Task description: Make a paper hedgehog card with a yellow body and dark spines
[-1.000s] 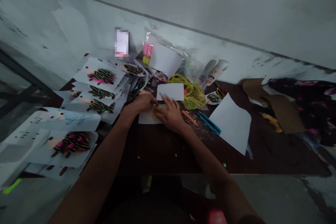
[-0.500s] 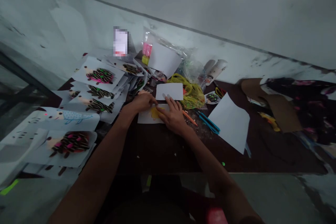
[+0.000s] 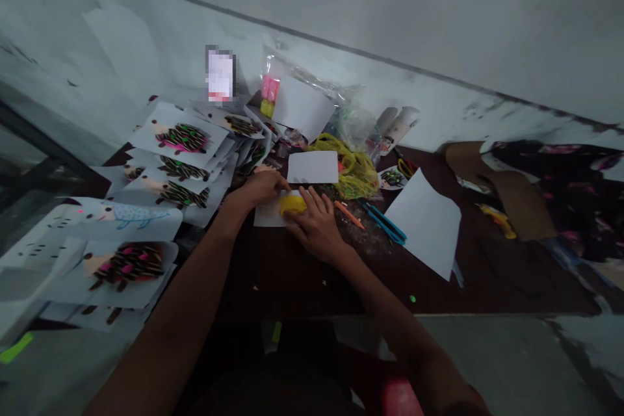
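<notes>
Clear plastic bag (image 3: 273, 65), pink blocks (image 3: 270, 88) inside. Yellow bag (image 3: 359, 175), contents unclear. Right hand (image 3: 318, 222), fingers spread, at yellow shape (image 3: 292, 204); left hand (image 3: 263, 187) alongside, grip indeterminable.

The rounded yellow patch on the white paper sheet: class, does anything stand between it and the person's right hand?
Nothing visible does. The right hand is spread beside the rounded yellow patch on the white paper sheet; whether they touch is unclear. The slim orange stick lies on the hand's other side.
</notes>
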Available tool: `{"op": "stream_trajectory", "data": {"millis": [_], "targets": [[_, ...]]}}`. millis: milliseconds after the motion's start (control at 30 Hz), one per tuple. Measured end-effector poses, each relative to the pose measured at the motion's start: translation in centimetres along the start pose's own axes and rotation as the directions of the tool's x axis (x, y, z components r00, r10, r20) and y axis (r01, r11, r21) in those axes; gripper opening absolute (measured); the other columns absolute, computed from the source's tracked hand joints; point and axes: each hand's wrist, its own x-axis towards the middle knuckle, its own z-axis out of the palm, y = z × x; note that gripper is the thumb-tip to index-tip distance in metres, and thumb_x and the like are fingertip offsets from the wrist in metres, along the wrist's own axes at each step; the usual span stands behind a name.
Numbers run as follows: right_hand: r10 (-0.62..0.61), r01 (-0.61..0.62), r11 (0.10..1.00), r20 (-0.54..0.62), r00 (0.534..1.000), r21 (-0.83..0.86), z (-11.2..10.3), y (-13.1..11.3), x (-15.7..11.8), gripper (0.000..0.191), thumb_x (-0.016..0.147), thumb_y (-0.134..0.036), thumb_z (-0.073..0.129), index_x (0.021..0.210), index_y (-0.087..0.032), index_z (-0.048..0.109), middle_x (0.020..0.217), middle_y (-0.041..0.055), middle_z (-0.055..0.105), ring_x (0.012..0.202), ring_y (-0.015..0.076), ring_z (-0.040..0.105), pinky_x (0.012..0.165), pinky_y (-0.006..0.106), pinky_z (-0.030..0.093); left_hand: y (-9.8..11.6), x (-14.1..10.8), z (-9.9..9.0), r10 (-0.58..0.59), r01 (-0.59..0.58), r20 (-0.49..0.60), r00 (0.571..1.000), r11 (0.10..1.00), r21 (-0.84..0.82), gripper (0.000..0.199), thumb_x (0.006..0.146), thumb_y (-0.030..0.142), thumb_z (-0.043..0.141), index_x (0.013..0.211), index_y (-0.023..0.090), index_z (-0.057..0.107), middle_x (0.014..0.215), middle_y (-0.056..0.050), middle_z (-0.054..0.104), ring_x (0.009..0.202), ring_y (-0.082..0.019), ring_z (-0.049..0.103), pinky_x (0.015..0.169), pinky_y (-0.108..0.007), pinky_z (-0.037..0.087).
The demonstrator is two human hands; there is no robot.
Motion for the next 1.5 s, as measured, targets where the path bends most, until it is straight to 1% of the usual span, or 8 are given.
{"op": "stream_trajectory", "data": {"millis": [233, 433, 633, 833, 967, 1067, 1267, 1500], "targets": [[0.002, -0.003, 1.000, 0.023, 1.000, 0.030, 0.3, -0.8, 0.0, 0.034, 0.100, -0.046, 0.057, 0.128, -0.031, 0.071, 0.166, 0.0107, 0.035, 0.156, 0.0340, 0.025, 0.122, 0.060, 0.021, 0.4, -0.2, -0.2, -0.014, 0.014, 0.016, 1.000, 1.000, -0.006, 0.041, 0.082, 0.015, 0.054, 0.109, 0.029, 0.082, 0.105, -0.003, 0.080, 0.098, -0.019, 0.068, 0.091, -0.027, 0.049], [-0.013, 0.013, 1.000, 0.004, 1.000, 0.029, 0.4, -1.2, -0.2, 0.034, 0.100, -0.045, 0.058, 0.126, -0.029, 0.072, 0.166, 0.0106, 0.036, 0.155, 0.0328, 0.027, 0.123, 0.058, 0.021, 0.9, -0.1, -0.5, -0.049, 0.048, 0.030, 0.998, 0.998, 0.029, 0.041, 0.082, 0.014, 0.053, 0.107, 0.027, 0.082, 0.105, -0.005, 0.080, 0.099, -0.021, 0.068, 0.091, -0.029, 0.048], [0.090, -0.091, 0.996, -0.063, 0.994, -0.024, 0.9, -0.4, -0.8, 0.038, 0.099, -0.045, 0.059, 0.132, -0.029, 0.067, 0.166, 0.0124, 0.034, 0.156, 0.0346, 0.025, 0.122, 0.061, 0.020, 0.8, -0.1, -0.5, -0.042, 0.041, 0.026, 0.999, 0.999, 0.033, 0.039, 0.083, 0.016, 0.053, 0.106, 0.028, 0.083, 0.105, -0.006, 0.080, 0.099, -0.022, 0.069, 0.094, -0.030, 0.046], [0.106, -0.110, 0.991, -0.062, 0.992, -0.070, 1.2, -0.5, -1.0, 0.037, 0.099, -0.045, 0.058, 0.130, -0.026, 0.068, 0.165, 0.0150, 0.036, 0.155, 0.0350, 0.025, 0.121, 0.063, 0.020, 0.7, -0.1, -0.3, -0.030, 0.029, 0.012, 0.999, 0.998, 0.048, 0.041, 0.083, 0.015, 0.053, 0.108, 0.030, 0.082, 0.104, -0.003, 0.081, 0.097, -0.019, 0.068, 0.093, -0.028, 0.047], [0.108, -0.112, 0.992, -0.064, 0.992, -0.055, 1.0, -0.4, -1.3, 0.035, 0.100, -0.042, 0.057, 0.130, -0.028, 0.067, 0.166, 0.0133, 0.034, 0.156, 0.0340, 0.025, 0.121, 0.063, 0.021, 0.8, -0.2, -0.4, -0.038, 0.037, 0.012, 0.999, 0.998, 0.040, 0.040, 0.083, 0.016, 0.053, 0.105, 0.030, 0.083, 0.104, -0.004, 0.081, 0.100, -0.021, 0.068, 0.095, -0.030, 0.047], [0.119, -0.123, 0.991, -0.083, 0.989, -0.053, 0.7, -0.2, -1.7, 0.034, 0.100, -0.040, 0.057, 0.131, -0.029, 0.068, 0.167, 0.0129, 0.032, 0.155, 0.0345, 0.025, 0.121, 0.063, 0.022, 0.8, -0.2, -0.3, -0.051, 0.051, 0.005, 0.999, 0.999, 0.020, 0.040, 0.083, 0.016, 0.054, 0.105, 0.030, 0.083, 0.104, -0.004, 0.080, 0.098, -0.021, 0.068, 0.092, -0.030, 0.048], [0.152, -0.162, 0.982, -0.100, 0.983, -0.097, 0.7, 0.2, -1.9, 0.032, 0.100, -0.041, 0.057, 0.125, -0.026, 0.069, 0.164, 0.0148, 0.038, 0.153, 0.0361, 0.029, 0.118, 0.065, 0.026, 0.7, -0.3, -0.1, -0.047, 0.047, -0.008, 0.999, 0.999, -0.002, 0.039, 0.082, 0.015, 0.055, 0.104, 0.031, 0.083, 0.102, -0.003, 0.080, 0.095, -0.020, 0.067, 0.089, -0.028, 0.047], [0.166, -0.176, 0.981, -0.113, 0.980, -0.082, 0.9, 0.6, -2.1, 0.030, 0.101, -0.039, 0.057, 0.123, -0.026, 0.071, 0.160, 0.0141, 0.044, 0.152, 0.0345, 0.032, 0.119, 0.063, 0.026, 1.0, -0.4, -0.5, -0.056, 0.056, -0.006, 0.998, 0.998, 0.011, 0.041, 0.081, 0.012, 0.055, 0.104, 0.032, 0.083, 0.097, -0.003, 0.080, 0.097, -0.021, 0.067, 0.094, -0.030, 0.046]]}}
